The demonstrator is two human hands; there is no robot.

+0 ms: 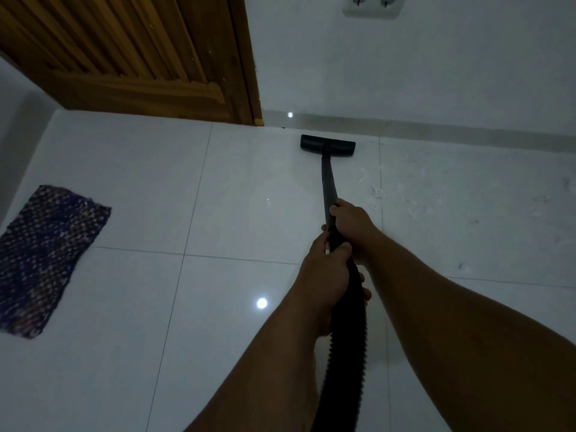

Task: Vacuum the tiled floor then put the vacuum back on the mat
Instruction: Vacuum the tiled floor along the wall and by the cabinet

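Both hands, left hand behind right hand, have fingers clamped on the wand, steering the floor head ahead toward the wall while the mat waits leftward.

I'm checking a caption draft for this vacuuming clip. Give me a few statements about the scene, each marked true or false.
1. Both hands grip the vacuum: the right hand on the wand, the left hand lower, at the hose. True.
2. The floor head rests on the mat. False: it sits on bare tile near the wall; the mat lies far left.
3. White debris lies right of the wand. True.
4. The wooden door is right of the wall socket. False: it is left of the socket.
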